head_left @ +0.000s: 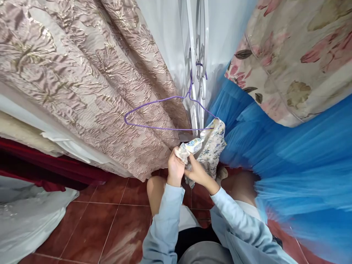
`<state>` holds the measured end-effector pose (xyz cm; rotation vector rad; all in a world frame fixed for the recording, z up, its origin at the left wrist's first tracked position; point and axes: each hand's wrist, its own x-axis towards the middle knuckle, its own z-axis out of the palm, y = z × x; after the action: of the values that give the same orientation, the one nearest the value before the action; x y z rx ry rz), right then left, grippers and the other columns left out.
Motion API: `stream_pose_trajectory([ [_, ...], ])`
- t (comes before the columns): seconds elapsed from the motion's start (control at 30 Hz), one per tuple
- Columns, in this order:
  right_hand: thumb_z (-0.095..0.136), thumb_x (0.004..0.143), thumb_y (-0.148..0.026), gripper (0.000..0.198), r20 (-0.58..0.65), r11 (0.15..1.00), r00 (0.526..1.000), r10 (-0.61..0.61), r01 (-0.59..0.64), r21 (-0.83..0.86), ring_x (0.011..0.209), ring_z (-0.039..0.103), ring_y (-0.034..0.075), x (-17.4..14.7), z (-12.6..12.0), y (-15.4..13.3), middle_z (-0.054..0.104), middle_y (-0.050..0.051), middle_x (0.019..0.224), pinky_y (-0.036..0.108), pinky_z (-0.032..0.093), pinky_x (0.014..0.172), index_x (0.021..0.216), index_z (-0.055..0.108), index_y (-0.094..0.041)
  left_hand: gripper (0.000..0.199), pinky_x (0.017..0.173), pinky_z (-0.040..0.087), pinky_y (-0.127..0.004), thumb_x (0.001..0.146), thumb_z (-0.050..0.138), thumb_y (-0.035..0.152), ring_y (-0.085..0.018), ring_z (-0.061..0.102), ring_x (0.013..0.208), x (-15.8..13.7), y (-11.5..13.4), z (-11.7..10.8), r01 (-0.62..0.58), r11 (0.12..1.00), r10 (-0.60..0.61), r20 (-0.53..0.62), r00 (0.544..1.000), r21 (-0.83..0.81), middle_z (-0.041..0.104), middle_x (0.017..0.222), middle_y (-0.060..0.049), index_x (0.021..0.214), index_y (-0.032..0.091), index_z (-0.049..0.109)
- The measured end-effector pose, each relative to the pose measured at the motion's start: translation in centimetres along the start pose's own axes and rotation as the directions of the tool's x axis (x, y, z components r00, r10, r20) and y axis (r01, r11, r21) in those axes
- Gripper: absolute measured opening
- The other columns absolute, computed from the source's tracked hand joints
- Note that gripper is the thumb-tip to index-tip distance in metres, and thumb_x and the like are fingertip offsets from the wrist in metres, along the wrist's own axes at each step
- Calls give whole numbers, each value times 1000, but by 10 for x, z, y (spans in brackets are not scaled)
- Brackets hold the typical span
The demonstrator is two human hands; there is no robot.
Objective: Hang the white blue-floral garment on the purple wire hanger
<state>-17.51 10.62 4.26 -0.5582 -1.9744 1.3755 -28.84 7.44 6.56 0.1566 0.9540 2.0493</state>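
A purple hanger (165, 128) hangs by its hook from a white metal stand. Over its right end is draped a small white garment (210, 154) with a blue and yellow floral print. The hanger's left end is bare. My left hand (176, 167) is closed on a gathered edge of the garment, to the lower left of the hanger. Close beside it, my right hand (199, 172) grips the same cloth with the thumb pointing up toward the left hand. Some of the right fingers are hidden by the fabric.
A pink and gold embossed fabric (110, 84) hangs at the left. Blue tulle (288, 176) and a floral cloth (291, 62) fill the right side. The white metal stand (205, 36) is against the wall. Dark red cloth (55, 168) hangs low left above red floor tiles (107, 216).
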Motion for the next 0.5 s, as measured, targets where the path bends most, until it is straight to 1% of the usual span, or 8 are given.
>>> stream_pose_trajectory([
  [0.07,62,82,-19,62,-17,998,999,44,-43,42,119,62,29,-7,-3,-3,68,11,123,43,48,104,142,48,-18,18,77,52,-23,88,72,35,-15,64,80,-14,2,8,-106,968,64,182,981,230,67,87,-4,89,17,70],
  [0.1,61,84,-21,53,-30,996,997,66,-64,60,113,63,28,-10,-7,-6,70,9,116,41,49,100,136,54,-18,21,76,51,-23,88,74,38,-15,62,81,-18,6,10,-189,909,80,289,954,371,66,88,-4,90,18,71],
  [0.17,60,87,-25,28,4,989,992,126,-126,83,93,65,24,-18,-21,-15,71,5,98,35,52,87,113,65,-17,28,81,50,-26,91,70,45,-18,60,86,-22,15,11,-364,724,58,473,879,586,64,93,-6,96,18,75],
  [0.23,60,89,-31,14,116,976,974,194,-203,79,70,57,18,-24,-41,-28,64,0,75,28,47,67,86,65,-18,40,94,48,-31,95,61,55,-22,60,99,-23,17,7,-465,603,-24,597,802,649,63,102,-9,101,18,78],
  [0.3,63,89,-35,25,225,965,946,233,-253,65,58,46,13,-29,-66,-44,55,-3,63,25,38,57,71,59,-18,57,104,44,-37,93,53,68,-26,58,111,-26,10,-1,-423,637,-161,648,744,644,63,112,-12,103,17,78],
  [0.37,66,87,-36,28,291,962,927,236,-265,62,56,42,11,-30,-93,-61,53,-3,61,24,35,54,67,60,-18,67,105,44,-39,86,56,77,-29,59,113,-31,-4,-11,-255,696,-325,612,721,671,66,116,-13,105,16,77],
  [0.43,68,85,-37,28,267,964,933,240,-262,52,55,42,11,-30,-121,-77,55,-2,61,24,34,52,67,62,-17,67,100,48,-39,79,69,74,-29,63,105,-40,-18,-21,-86,673,-491,530,691,735,71,111,-13,108,14,75],
  [0.5,70,82,-37,28,145,970,962,232,-240,37,53,42,12,-26,-150,-88,55,-1,58,24,34,50,63,62,-17,59,93,50,-37,76,78,64,-27,64,96,-47,-25,-30,-25,594,-601,465,650,804,73,101,-11,104,11,76],
])
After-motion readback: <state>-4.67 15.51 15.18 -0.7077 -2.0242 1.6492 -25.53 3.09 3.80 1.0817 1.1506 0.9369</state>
